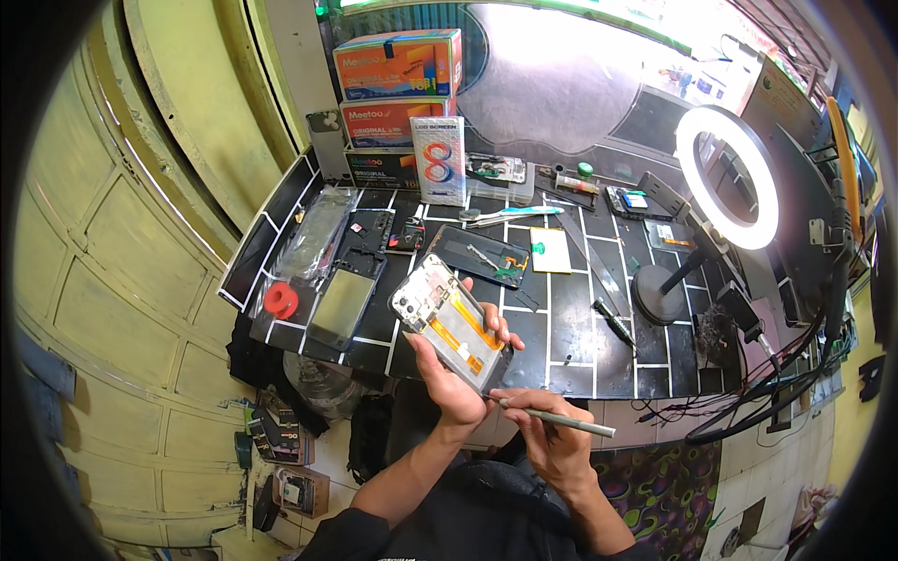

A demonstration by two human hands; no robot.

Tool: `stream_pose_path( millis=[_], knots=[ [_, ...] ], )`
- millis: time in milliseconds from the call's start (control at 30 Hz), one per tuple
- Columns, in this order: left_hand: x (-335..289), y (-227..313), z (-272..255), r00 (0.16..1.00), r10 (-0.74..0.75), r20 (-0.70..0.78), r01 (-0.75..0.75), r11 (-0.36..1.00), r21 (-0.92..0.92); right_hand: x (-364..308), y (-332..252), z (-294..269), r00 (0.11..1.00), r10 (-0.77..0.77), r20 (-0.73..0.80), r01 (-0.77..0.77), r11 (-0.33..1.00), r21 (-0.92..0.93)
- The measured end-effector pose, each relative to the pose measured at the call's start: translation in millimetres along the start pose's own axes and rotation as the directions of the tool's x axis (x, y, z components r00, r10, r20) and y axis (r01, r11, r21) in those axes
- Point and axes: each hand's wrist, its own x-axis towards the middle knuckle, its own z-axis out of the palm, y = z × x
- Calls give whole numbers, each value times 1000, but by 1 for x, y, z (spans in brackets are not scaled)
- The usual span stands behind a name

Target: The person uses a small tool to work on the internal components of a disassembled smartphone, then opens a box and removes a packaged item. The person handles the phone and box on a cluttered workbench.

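Phone chassis (449, 323), opened with its back off, sits in my left hand (456, 379) above the near edge of the black work mat (571, 327). My fingers are curled around its lower end, thumb along 1 long side and fingertips showing past the other, so that hand is closed on it. Orange flex ribbons and a bare metal frame face up, and the camera block is at the far end.

My right hand (552, 435) is pinched shut on a slim metal tool (552, 418), held like a pen, with its fine tip right at the lower corner of the phone.

I judge the phone to be light and stiff but fragile: the ribbons would tear and the exposed parts would scratch, so the grip belongs on the rim only, never on the orange strips. Its smooth edges look slippery.

On the mat lie another dismantled phone (344, 304), a red roll of tape (281, 300), a dark tray (479, 254) and a ring light (728, 178) on a stand.
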Motion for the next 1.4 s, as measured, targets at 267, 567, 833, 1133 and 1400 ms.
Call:
stream_pose_path(
  millis=[267,567,833,1133,1400],
  knots=[
    [1,-9,0,965,163,-208,-147,985,88,-9,0,18,986,-159,-52,138,948,-288],
    [0,-12,2,854,327,-404,-249,940,234,-23,13,35,950,-300,-87,253,902,-349],
    [-1,-12,1,856,325,-402,-249,941,231,-27,17,42,964,-182,-192,130,959,-253],
    [8,-2,-10,978,136,-157,-151,984,-91,-11,15,18,974,137,-178,-85,958,272],
    [7,0,-11,999,29,-23,-33,980,-196,-3,15,14,994,80,-74,-61,971,231]
  ],
)
